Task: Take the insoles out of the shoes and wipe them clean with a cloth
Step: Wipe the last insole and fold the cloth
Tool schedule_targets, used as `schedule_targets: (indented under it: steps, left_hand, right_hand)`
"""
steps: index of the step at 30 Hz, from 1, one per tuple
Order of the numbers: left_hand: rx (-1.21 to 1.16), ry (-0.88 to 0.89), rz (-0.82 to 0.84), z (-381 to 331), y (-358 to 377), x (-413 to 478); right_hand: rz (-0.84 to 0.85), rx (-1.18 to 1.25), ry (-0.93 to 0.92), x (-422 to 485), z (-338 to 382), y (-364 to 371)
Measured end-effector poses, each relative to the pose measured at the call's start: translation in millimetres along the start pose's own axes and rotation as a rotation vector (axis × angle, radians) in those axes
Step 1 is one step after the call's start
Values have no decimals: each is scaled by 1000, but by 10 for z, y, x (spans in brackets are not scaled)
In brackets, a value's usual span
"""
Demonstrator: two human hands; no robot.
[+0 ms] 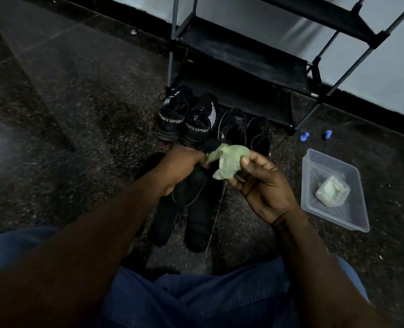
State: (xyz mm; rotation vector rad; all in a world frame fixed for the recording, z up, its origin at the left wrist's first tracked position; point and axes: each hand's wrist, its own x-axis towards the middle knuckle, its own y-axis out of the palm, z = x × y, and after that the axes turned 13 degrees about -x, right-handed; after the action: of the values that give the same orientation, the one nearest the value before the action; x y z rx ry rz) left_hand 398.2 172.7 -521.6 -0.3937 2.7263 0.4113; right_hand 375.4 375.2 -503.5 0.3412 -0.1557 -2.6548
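Note:
My left hand (184, 164) grips a black insole (197, 183) near its upper end, holding it above the floor. My right hand (260, 183) pinches a crumpled pale green cloth (229, 159) against the top of that insole. More black insoles (165, 221) lie flat on the floor beneath. Beyond my hands stand a pair of black shoes marked SPORT (186, 119) and a second plain black pair (246, 131).
A clear plastic tub (314, 166) with another pale cloth (332, 191) inside sits on the floor at right. A black shoe rack (241, 55) stands against the wall behind the shoes. Two small blue objects (304, 136) lie near the rack's foot. My blue-clad knees fill the bottom.

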Motion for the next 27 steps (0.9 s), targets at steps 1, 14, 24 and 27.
schedule_targets:
  steps: [1,14,24,27]
  left_hand:
    - [61,-18,49,26,25,-18]
    - [48,72,137,73,69,-61]
    - [-64,161,147,87,39,-19]
    - [-96,132,184,79,59,-2]
  right_hand:
    - [-20,-6,-8,4,11,24]
    - [-278,-180,-73,55,-12,126]
    - [-445,16,-121,95,-8,52]
    - [-453,-104,-166,128,-34,-11]
